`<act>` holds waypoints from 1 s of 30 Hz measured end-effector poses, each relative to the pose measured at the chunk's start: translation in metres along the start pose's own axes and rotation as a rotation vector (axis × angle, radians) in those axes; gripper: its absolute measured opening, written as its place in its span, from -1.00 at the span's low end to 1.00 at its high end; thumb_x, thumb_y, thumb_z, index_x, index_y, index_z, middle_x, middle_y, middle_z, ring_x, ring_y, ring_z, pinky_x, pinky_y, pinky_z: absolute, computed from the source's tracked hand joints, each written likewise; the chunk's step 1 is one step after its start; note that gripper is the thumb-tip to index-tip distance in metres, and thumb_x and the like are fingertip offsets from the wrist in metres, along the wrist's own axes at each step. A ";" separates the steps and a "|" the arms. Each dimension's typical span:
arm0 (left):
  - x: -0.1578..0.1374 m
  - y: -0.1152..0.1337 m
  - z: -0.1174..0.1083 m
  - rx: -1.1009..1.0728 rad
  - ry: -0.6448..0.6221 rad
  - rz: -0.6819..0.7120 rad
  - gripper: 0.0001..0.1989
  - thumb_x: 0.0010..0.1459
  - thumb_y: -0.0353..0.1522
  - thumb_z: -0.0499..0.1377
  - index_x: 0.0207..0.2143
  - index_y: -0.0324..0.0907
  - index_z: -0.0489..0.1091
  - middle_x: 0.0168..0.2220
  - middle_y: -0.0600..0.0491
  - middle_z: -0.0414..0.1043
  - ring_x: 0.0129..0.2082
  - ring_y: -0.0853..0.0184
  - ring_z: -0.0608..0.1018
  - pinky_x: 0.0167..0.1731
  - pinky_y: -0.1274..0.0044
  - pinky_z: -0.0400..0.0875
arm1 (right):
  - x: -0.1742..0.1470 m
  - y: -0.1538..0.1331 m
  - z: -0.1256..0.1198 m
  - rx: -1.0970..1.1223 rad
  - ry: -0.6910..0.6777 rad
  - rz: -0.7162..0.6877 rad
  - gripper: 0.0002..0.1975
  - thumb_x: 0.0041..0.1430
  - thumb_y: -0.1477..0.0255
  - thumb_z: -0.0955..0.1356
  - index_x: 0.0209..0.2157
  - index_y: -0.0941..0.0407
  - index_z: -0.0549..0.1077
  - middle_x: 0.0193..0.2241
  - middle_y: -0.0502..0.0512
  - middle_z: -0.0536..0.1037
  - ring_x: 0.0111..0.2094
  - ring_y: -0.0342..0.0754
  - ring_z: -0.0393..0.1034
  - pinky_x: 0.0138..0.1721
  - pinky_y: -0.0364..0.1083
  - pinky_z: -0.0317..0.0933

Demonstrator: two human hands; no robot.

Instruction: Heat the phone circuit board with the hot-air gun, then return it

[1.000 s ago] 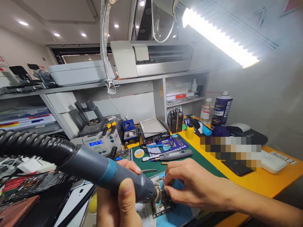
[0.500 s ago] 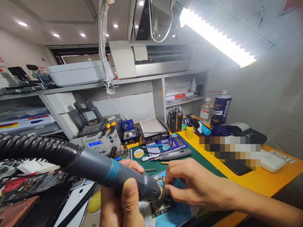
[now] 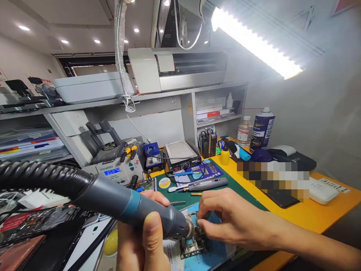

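My left hand [image 3: 142, 241] grips a grey hot-air gun [image 3: 126, 205] with a teal ring and a black ribbed hose. Its metal nozzle points down at a small circuit board [image 3: 193, 246] lying on a blue sheet [image 3: 214, 252] on the green mat [image 3: 239, 192]. My right hand [image 3: 222, 218] rests over the board with its fingertips pinched close to the nozzle. Whatever those fingertips hold is too small to see.
A hot-air station [image 3: 118, 171] showing 358 stands behind, beside a heating plate [image 3: 180, 152] and a tool cup [image 3: 208, 145]. A grey pen-shaped tool [image 3: 204, 184] and tweezers [image 3: 177, 203] lie on the mat. Bottles [image 3: 262, 130] stand on the yellow bench [image 3: 307, 214]. Dismantled phones [image 3: 42, 226] lie at left.
The view has drifted slightly. The hot-air gun and both hands stay over the board, with only small shifts of the nozzle and fingertips.
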State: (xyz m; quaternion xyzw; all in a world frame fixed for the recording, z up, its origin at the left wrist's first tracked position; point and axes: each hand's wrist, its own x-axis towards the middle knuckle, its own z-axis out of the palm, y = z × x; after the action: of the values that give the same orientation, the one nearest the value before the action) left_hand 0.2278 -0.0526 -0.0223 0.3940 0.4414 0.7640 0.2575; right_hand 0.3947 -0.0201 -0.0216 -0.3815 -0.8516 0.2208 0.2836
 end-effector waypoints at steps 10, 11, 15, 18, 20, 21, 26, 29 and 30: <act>-0.001 0.001 0.000 0.000 -0.004 -0.013 -0.59 0.15 0.07 0.22 -0.18 -0.03 0.44 -0.34 0.16 0.46 -0.27 0.39 0.44 -0.37 0.60 0.26 | 0.003 0.002 -0.001 -0.012 -0.015 0.003 -0.91 0.18 0.50 0.41 -0.37 0.17 0.60 -0.47 -0.04 0.48 -0.45 -0.17 0.31 -0.40 -0.19 0.14; -0.001 0.001 0.001 -0.001 -0.003 -0.016 -0.59 0.15 0.07 0.22 -0.18 -0.03 0.44 -0.34 0.16 0.46 -0.27 0.39 0.44 -0.36 0.60 0.27 | 0.003 0.002 -0.001 -0.013 -0.015 0.005 -0.91 0.18 0.50 0.41 -0.37 0.17 0.60 -0.47 -0.04 0.48 -0.45 -0.17 0.31 -0.40 -0.19 0.14; -0.001 0.001 0.000 0.004 -0.001 -0.024 -0.59 0.14 0.08 0.22 -0.19 -0.03 0.43 -0.34 0.16 0.46 -0.27 0.39 0.44 -0.40 0.60 0.25 | 0.000 -0.001 -0.001 -0.013 -0.022 0.012 -0.90 0.19 0.51 0.40 -0.38 0.16 0.60 -0.46 -0.05 0.49 -0.44 -0.17 0.32 -0.40 -0.20 0.15; -0.002 0.000 -0.001 0.010 -0.005 -0.023 -0.57 0.14 0.09 0.23 -0.20 -0.03 0.43 -0.33 0.15 0.47 -0.29 0.39 0.43 -0.43 0.57 0.22 | 0.000 -0.002 -0.002 -0.013 -0.022 0.018 -0.91 0.19 0.51 0.40 -0.38 0.16 0.60 -0.46 -0.04 0.50 -0.44 -0.17 0.33 -0.40 -0.20 0.15; -0.002 0.000 -0.001 0.006 -0.011 -0.023 -0.58 0.14 0.08 0.23 -0.19 -0.03 0.43 -0.33 0.15 0.47 -0.31 0.39 0.42 -0.42 0.57 0.22 | 0.001 -0.002 -0.002 -0.012 -0.025 0.021 -0.91 0.18 0.52 0.41 -0.38 0.16 0.60 -0.45 -0.04 0.51 -0.43 -0.17 0.34 -0.40 -0.20 0.16; -0.003 0.000 -0.001 0.004 -0.013 -0.022 -0.59 0.15 0.07 0.22 -0.18 -0.03 0.43 -0.34 0.15 0.46 -0.31 0.40 0.42 -0.43 0.57 0.22 | 0.001 -0.002 -0.002 -0.012 -0.024 0.022 -0.91 0.17 0.52 0.41 -0.38 0.16 0.59 -0.45 -0.04 0.51 -0.43 -0.17 0.34 -0.40 -0.20 0.16; -0.004 0.000 0.000 0.000 -0.024 -0.017 -0.62 0.18 0.05 0.21 -0.18 -0.03 0.42 -0.35 0.17 0.46 -0.29 0.42 0.44 -0.40 0.62 0.26 | 0.001 0.001 0.000 -0.016 -0.020 0.018 -0.91 0.17 0.52 0.40 -0.37 0.15 0.59 -0.46 -0.05 0.48 -0.43 -0.17 0.33 -0.39 -0.19 0.16; -0.003 0.000 0.000 0.003 -0.031 -0.019 -0.61 0.18 0.05 0.21 -0.18 -0.04 0.42 -0.34 0.16 0.46 -0.28 0.41 0.44 -0.39 0.63 0.26 | 0.001 0.001 0.000 -0.014 -0.020 0.017 -0.91 0.18 0.51 0.40 -0.38 0.15 0.58 -0.46 -0.06 0.47 -0.43 -0.17 0.32 -0.39 -0.19 0.16; -0.003 0.000 0.000 0.002 -0.032 -0.019 -0.61 0.18 0.05 0.21 -0.18 -0.04 0.42 -0.34 0.16 0.46 -0.28 0.41 0.44 -0.39 0.62 0.26 | 0.001 0.001 -0.001 -0.013 -0.023 0.019 -0.91 0.18 0.51 0.40 -0.38 0.15 0.58 -0.46 -0.06 0.47 -0.43 -0.17 0.32 -0.39 -0.20 0.16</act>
State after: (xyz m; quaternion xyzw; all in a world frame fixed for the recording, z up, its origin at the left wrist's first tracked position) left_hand 0.2289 -0.0548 -0.0231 0.4022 0.4419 0.7546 0.2714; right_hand 0.3952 -0.0192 -0.0213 -0.3888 -0.8526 0.2223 0.2694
